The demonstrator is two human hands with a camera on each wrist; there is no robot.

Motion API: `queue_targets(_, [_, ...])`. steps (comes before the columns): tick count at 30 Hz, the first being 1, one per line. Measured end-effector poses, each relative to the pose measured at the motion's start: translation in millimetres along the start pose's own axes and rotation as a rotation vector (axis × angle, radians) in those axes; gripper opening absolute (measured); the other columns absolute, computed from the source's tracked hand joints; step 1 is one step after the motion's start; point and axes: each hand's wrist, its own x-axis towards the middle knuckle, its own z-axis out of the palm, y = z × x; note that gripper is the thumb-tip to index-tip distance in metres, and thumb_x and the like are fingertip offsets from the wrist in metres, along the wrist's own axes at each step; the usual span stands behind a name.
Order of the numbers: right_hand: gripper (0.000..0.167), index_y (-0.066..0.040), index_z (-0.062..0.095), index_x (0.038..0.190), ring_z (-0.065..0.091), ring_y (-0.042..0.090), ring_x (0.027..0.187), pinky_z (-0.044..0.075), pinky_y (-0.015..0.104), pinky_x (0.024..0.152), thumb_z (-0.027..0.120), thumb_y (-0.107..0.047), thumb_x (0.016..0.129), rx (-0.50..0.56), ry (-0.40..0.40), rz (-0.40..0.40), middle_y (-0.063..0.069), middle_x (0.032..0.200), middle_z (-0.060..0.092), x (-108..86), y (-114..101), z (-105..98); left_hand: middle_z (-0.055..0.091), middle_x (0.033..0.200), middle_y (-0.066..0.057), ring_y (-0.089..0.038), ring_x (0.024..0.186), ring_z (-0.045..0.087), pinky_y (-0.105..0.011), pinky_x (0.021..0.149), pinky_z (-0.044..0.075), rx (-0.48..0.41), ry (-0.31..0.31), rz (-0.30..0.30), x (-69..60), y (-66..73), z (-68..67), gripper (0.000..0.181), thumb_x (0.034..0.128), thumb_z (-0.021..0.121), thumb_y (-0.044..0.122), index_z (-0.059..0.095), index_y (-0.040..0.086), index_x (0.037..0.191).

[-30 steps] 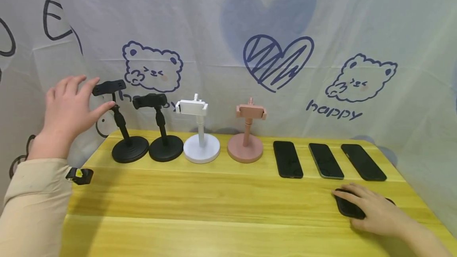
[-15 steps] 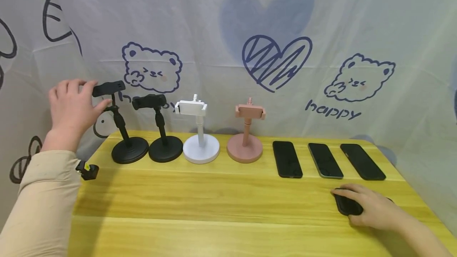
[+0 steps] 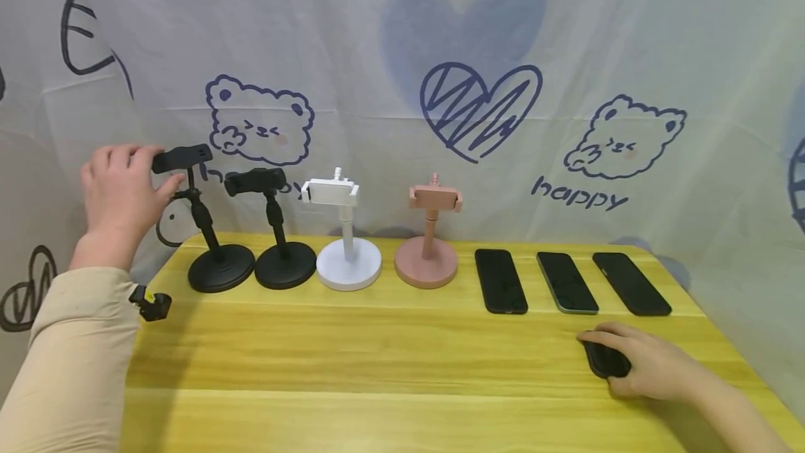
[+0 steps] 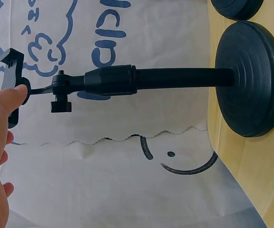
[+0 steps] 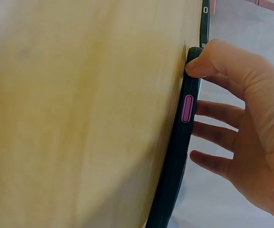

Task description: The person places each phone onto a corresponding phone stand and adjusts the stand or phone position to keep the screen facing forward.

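At the far left, my left hand (image 3: 119, 198) holds the clamp at the top of a black phone stand (image 3: 221, 268). In the left wrist view the thumb presses the back of that clamp (image 4: 14, 78), and the other fingers are partly hidden behind it. The stand's round base rests on the table. On the right, my right hand (image 3: 654, 363) grips a black smartphone (image 3: 606, 361) lying on the table, its thumb on the near edge and its fingers over the top. Most of that phone is covered by the hand; a pink side button (image 5: 187, 108) shows in the right wrist view.
A second black phone stand (image 3: 286, 265), a white one (image 3: 349, 264) and a pink one (image 3: 426, 262) line the table's back edge. Three dark smartphones (image 3: 501, 282) lie to their right. Behind hangs a printed cloth (image 3: 377, 33).
My left hand has moved in against the black stand's clamp, and its thumb and fingers have closed on it. The right hand stays on its phone, slightly shifted. The head view has turned slightly right.
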Motion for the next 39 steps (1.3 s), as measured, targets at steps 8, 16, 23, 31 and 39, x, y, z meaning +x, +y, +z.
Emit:
queue_targets(8, [0.066,-0.03,0.061,0.127,0.062,0.036,0.11,0.052,0.052,0.078,0.08,-0.032,0.064,-0.08,0.097,-0.059,0.015,0.131,0.057,2.0,0.0,0.6,0.043,0.136,-0.031,-0.05,0.128,0.028,-0.065,0.108,0.017,-0.012,0.031,0.003,-1.3,-2.3,1.7,0.051,0.0971,0.057,0.031,0.046,0.001,0.137])
queue_targets(16, [0.062,-0.029,0.063,0.122,0.061,0.04,0.11,0.051,0.056,0.082,0.082,-0.033,0.064,-0.135,0.153,-0.089,0.018,0.127,0.058,3.6,-0.6,-1.8,0.044,0.135,-0.03,-0.049,0.127,0.029,-0.065,0.106,0.02,-0.004,0.052,0.0,-1.5,-3.8,1.9,0.049,0.0968,0.058,0.031,0.047,0.002,0.136])
queue_targets(23, [0.06,-0.027,0.064,0.119,0.063,0.035,0.101,0.051,0.056,0.077,0.082,-0.034,0.062,-0.174,0.206,-0.107,0.016,0.121,0.06,3.4,-2.3,-1.6,0.044,0.136,-0.03,-0.049,0.128,0.029,-0.065,0.106,0.019,-0.004,0.042,-0.008,-1.4,-5.4,3.1,0.047,0.0974,0.057,0.028,0.048,0.003,0.136])
queue_targets(31, [0.057,-0.03,0.065,0.115,0.062,0.025,0.091,0.05,0.051,0.071,0.083,-0.035,0.061,-0.221,0.265,-0.135,0.008,0.115,0.06,5.3,-3.5,0.1,0.048,0.134,-0.029,-0.048,0.128,0.031,-0.066,0.104,0.022,-0.024,0.07,-0.008,-0.2,-7.7,0.4,0.039,0.0973,0.059,0.022,0.053,0.004,0.132])
queue_targets(39, [0.056,-0.03,0.065,0.114,0.061,0.025,0.096,0.05,0.052,0.072,0.083,-0.038,0.061,-0.246,0.294,-0.144,0.006,0.113,0.06,5.5,-5.5,0.3,0.051,0.134,-0.026,-0.046,0.126,0.031,-0.064,0.102,0.022,0.018,0.089,0.037,0.1,-5.7,-4.6,0.037,0.0949,0.063,0.022,0.058,0.003,0.127])
